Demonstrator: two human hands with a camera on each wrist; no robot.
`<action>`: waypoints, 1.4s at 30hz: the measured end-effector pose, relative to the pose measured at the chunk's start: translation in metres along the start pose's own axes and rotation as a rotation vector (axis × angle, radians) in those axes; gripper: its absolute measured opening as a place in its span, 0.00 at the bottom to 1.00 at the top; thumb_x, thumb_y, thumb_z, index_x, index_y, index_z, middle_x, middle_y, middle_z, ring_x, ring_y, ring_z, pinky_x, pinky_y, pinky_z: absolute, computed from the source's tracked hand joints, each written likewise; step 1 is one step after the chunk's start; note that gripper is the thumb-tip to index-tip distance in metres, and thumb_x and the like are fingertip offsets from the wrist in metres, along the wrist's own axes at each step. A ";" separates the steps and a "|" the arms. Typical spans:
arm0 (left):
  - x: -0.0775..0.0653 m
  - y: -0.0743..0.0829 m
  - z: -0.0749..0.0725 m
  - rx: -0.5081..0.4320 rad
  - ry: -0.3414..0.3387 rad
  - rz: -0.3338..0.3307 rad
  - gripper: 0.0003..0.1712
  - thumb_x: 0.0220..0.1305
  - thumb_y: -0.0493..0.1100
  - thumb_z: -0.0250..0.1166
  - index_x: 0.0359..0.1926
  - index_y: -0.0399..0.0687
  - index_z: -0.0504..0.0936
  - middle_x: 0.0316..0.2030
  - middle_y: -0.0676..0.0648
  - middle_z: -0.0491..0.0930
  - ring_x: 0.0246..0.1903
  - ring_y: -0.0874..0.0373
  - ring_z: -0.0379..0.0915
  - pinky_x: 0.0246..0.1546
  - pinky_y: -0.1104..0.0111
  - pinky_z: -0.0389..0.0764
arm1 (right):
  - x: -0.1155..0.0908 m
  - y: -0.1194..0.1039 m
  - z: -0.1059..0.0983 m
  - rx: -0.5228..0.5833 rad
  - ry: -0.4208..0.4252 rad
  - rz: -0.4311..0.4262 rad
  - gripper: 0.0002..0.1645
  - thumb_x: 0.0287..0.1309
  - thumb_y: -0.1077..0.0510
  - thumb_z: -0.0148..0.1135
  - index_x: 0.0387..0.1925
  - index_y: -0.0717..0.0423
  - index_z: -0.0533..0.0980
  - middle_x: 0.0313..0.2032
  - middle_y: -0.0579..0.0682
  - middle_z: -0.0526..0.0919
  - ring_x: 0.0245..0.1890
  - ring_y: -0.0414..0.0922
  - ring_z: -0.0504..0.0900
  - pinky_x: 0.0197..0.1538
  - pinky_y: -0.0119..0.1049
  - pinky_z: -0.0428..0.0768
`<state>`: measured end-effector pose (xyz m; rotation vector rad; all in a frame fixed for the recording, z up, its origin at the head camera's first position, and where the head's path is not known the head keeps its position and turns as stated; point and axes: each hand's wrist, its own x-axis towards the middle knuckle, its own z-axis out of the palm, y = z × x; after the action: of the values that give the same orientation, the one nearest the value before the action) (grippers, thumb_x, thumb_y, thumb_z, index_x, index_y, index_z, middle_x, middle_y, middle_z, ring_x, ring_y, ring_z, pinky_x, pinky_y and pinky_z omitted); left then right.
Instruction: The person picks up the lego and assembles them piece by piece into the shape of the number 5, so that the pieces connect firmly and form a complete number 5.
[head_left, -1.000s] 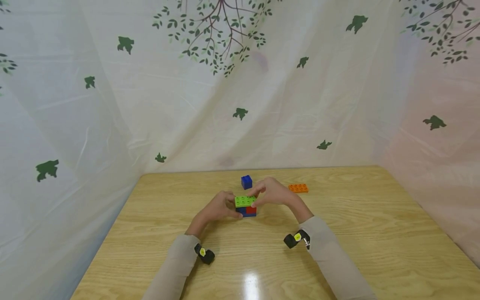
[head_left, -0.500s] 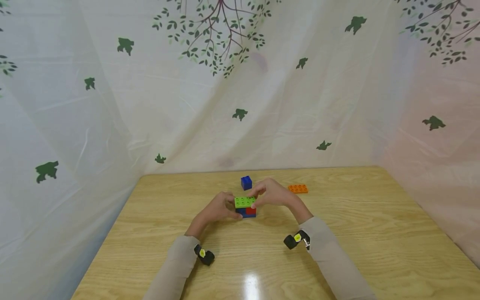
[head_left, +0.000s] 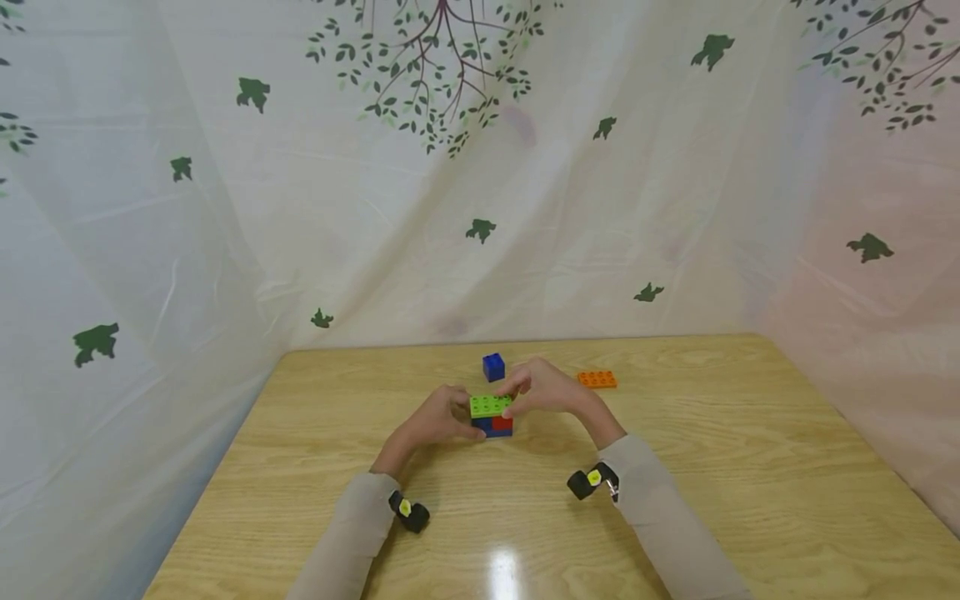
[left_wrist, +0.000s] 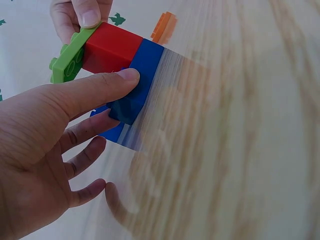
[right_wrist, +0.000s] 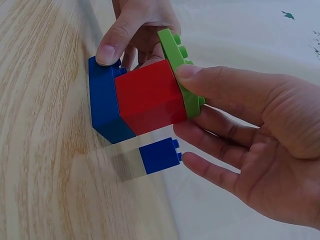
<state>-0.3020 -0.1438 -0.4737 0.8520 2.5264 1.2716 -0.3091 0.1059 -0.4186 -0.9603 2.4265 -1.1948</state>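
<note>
In front of me a small stack stands on the table: a long blue brick (right_wrist: pixel 104 102) at the bottom, a red brick (right_wrist: pixel 150 97) on its right part, and a light green studded plate (head_left: pixel 489 406) on top. My left hand (head_left: pixel 435 417) pinches the left end of the blue brick, thumb on the near side and index finger behind. My right hand (head_left: pixel 543 386) holds the green plate's right end between thumb and fingers. In the right wrist view the plate sits against the red brick, and blue studs show near the left thumb.
Behind the stack lies a loose blue brick (head_left: pixel 493 367). An orange studded plate (head_left: pixel 597 380) lies farther right on the wooden table (head_left: pixel 675 467). A pale curtain (head_left: pixel 390 250) printed with leaves hangs along the table's far edge.
</note>
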 end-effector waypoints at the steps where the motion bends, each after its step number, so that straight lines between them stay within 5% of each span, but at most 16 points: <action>1: 0.000 0.000 0.000 -0.005 0.000 0.001 0.14 0.48 0.41 0.82 0.36 0.43 0.90 0.38 0.49 0.84 0.43 0.58 0.71 0.55 0.57 0.68 | 0.000 -0.001 0.000 0.002 -0.001 0.008 0.19 0.53 0.61 0.77 0.48 0.60 0.87 0.40 0.53 0.88 0.38 0.40 0.83 0.51 0.42 0.84; 8: -0.001 0.000 0.000 -0.012 0.006 0.027 0.15 0.47 0.40 0.82 0.38 0.42 0.90 0.38 0.48 0.85 0.42 0.59 0.73 0.55 0.57 0.70 | -0.001 -0.003 0.000 0.015 -0.008 0.050 0.19 0.54 0.63 0.76 0.49 0.61 0.86 0.42 0.54 0.87 0.39 0.40 0.82 0.47 0.33 0.84; 27: -0.001 0.001 0.000 0.006 0.003 -0.005 0.17 0.47 0.41 0.82 0.39 0.43 0.89 0.38 0.49 0.86 0.44 0.58 0.73 0.56 0.54 0.70 | 0.000 0.002 0.001 0.036 -0.006 0.046 0.18 0.54 0.61 0.76 0.48 0.61 0.87 0.43 0.54 0.88 0.39 0.40 0.83 0.47 0.33 0.83; 42: -0.003 0.000 0.005 0.096 0.017 0.021 0.18 0.50 0.43 0.81 0.42 0.42 0.88 0.36 0.50 0.81 0.38 0.61 0.69 0.47 0.64 0.71 | -0.004 0.003 0.000 0.006 -0.010 0.019 0.19 0.56 0.59 0.75 0.49 0.59 0.86 0.45 0.53 0.89 0.40 0.41 0.83 0.51 0.39 0.81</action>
<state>-0.2975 -0.1418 -0.4770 0.8933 2.6169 1.1768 -0.3076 0.1093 -0.4213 -0.9367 2.4173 -1.1875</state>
